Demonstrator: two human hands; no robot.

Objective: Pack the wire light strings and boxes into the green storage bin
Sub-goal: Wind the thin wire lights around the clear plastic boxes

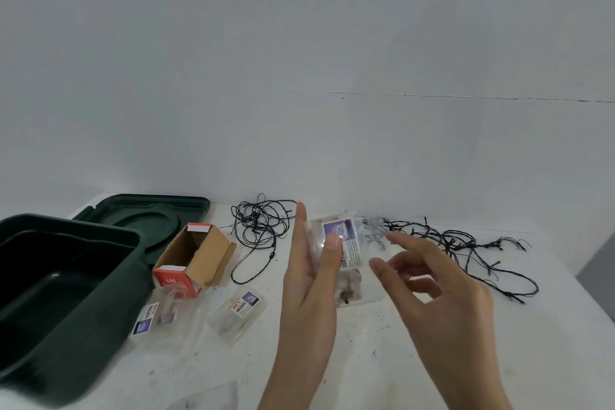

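My left hand (307,280) holds a clear plastic packet (349,253) with a purple-and-white label, thumb pressed on its front, above the table. My right hand (429,280) hovers just right of the packet with fingers spread and relaxed, holding nothing. The dark green storage bin (109,303) stands open at the left and looks bare inside. An open cardboard box (196,256) with a red LED end lies beside it. Two more clear packets (159,313) (241,306) lie on the table. One black wire light string (259,226) is bundled at the back, another (466,246) sprawls at the right.
The bin's green lid (149,213) lies flat behind the bin against the white wall. The white table (366,359) is scuffed. Its right edge (595,303) drops off near the far wire string. A scrap of clear plastic (199,399) lies at the front edge.
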